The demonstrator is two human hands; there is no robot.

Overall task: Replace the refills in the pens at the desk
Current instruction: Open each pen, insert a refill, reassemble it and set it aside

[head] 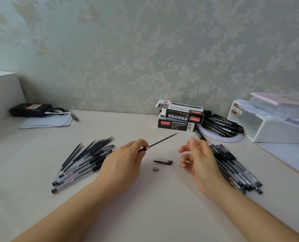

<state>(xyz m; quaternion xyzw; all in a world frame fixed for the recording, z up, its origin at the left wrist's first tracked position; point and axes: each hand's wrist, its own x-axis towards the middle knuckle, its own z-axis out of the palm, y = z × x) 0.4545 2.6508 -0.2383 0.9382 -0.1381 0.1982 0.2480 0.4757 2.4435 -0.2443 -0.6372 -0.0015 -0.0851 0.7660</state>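
My left hand (123, 160) grips a pen barrel near its black grip, and a thin black refill (162, 140) sticks out of it up and to the right. My right hand (200, 158) hovers to the right with fingers loosely curled, holding nothing. Between the hands a black pen cap (163, 161) and a small metal tip cone (156, 169) lie on the desk. A heap of pens and loose refills (83, 158) lies to the left. Another heap of black pens (236, 169) lies under and right of my right hand.
Two stacked black refill boxes (179, 117) stand at the back centre, with more pens (221, 125) on a white ring beside them. A white plastic drawer box (271, 123) sits at the right. A black device with a cable (30, 110) and papers lie at the back left.
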